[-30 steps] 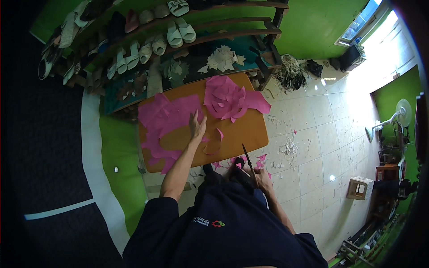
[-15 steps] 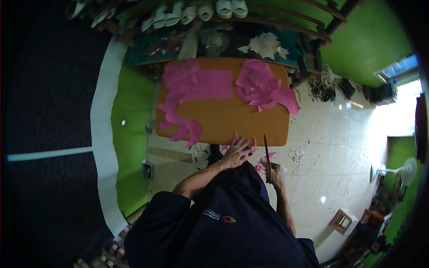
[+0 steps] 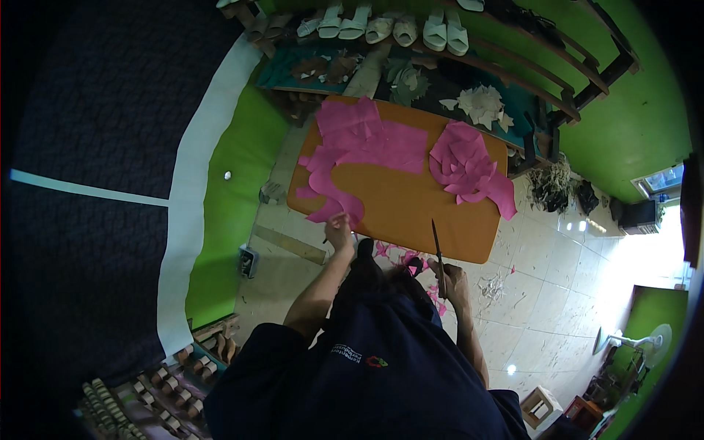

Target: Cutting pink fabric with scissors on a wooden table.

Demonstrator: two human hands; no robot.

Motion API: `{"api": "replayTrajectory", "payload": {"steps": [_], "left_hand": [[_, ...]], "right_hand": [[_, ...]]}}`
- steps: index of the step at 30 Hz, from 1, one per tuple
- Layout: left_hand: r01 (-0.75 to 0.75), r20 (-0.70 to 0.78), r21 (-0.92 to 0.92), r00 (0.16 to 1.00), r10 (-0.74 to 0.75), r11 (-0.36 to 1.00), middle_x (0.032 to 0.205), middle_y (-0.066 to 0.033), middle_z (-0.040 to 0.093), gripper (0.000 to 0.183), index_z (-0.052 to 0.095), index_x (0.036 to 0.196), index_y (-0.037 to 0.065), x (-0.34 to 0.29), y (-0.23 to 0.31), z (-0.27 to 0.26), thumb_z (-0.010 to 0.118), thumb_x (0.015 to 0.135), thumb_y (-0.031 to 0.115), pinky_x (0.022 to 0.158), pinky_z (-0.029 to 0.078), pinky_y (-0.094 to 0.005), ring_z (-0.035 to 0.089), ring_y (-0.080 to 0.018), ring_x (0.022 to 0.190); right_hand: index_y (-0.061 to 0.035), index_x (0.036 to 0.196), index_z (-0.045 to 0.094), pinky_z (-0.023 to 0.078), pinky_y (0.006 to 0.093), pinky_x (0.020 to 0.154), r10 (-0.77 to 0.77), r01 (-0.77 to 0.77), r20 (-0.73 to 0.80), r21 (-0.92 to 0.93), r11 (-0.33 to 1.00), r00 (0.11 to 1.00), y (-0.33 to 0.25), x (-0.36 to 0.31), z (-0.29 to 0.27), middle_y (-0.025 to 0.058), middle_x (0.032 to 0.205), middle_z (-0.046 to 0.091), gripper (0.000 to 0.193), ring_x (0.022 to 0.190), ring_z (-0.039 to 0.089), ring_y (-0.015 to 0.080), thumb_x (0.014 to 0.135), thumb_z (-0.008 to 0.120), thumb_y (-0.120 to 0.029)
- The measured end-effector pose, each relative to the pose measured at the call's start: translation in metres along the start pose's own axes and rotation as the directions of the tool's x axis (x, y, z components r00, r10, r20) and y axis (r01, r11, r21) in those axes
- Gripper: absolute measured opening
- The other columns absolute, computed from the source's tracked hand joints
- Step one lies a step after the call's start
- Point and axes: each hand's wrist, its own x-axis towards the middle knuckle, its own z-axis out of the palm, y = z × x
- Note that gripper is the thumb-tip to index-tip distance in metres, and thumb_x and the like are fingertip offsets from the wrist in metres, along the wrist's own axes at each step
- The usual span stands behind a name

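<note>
My right hand (image 3: 456, 284) is closed round the handles of a pair of scissors (image 3: 438, 253), its dark blades pointing away from me over the table's near edge. At the table's near left, my left hand (image 3: 339, 233) has its fingers curled on the near end of a wavy-edged pink strip (image 3: 339, 203). Beyond that strip lies a crumpled and partly flat pink sheet (image 3: 403, 145). A heap of pink petal-shaped pieces (image 3: 463, 163), with a tail hanging over the right edge, sits on the far right.
The orange-brown table (image 3: 411, 209) stands before me. Pink scraps (image 3: 385, 249) and pale shavings (image 3: 493, 286) litter the tiled floor. Behind the table are a low bench with a pale leafy piece (image 3: 480, 106) and a rack of sandals (image 3: 356, 26). A white fan (image 3: 653, 341) stands at right.
My left hand has moved left, from above my lap to the pink strip's near end. The right hand still holds the scissors. The view has turned, shifting the table rightward and tilting it.
</note>
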Motion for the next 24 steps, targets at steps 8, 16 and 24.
{"api": "replayTrajectory", "payload": {"steps": [8,16,24], "left_hand": [[0.236,-0.216,-0.146,0.94,-0.264,0.961,0.081,-0.0062,0.061,0.021,0.057,0.08,0.004,0.093,-0.006,0.034,0.077,0.074,0.005,0.069,0.05,-0.0349,0.057,-0.0172,0.075],[0.135,-0.199,0.05,0.972,-0.122,0.99,0.08,-0.0048,0.059,0.024,0.053,0.077,0.004,0.111,-0.027,0.049,0.075,0.069,-0.001,0.067,0.05,-0.0356,0.055,-0.0168,0.073],[0.249,-0.112,-0.063,0.96,-0.255,0.966,0.075,-0.0037,0.056,0.023,0.062,0.09,0.002,0.107,0.006,0.061,0.067,0.069,-0.005,0.063,0.049,-0.0333,0.055,-0.017,0.068]], "right_hand": [[0.0023,0.084,0.072,0.044,0.0373,0.055,-0.074,0.071,-0.057,-0.056,0.996,0.996,-0.011,-0.008,0.028,0.0122,0.059,0.061,0.064,0.055,0.059,0.02,0.086,0.064,-0.062],[-0.0014,0.082,0.074,0.041,0.0344,0.052,0.044,-0.046,-0.123,-0.014,0.999,0.991,-0.022,-0.027,0.034,0.0077,0.055,0.058,0.061,0.052,0.057,0.0162,0.086,0.065,-0.061],[0.0007,0.071,0.066,0.038,0.0357,0.05,0.051,-0.038,-0.15,0.09,0.995,0.987,-0.012,-0.026,0.04,0.0051,0.051,0.051,0.064,0.049,0.051,0.016,0.085,0.065,-0.062]]}}
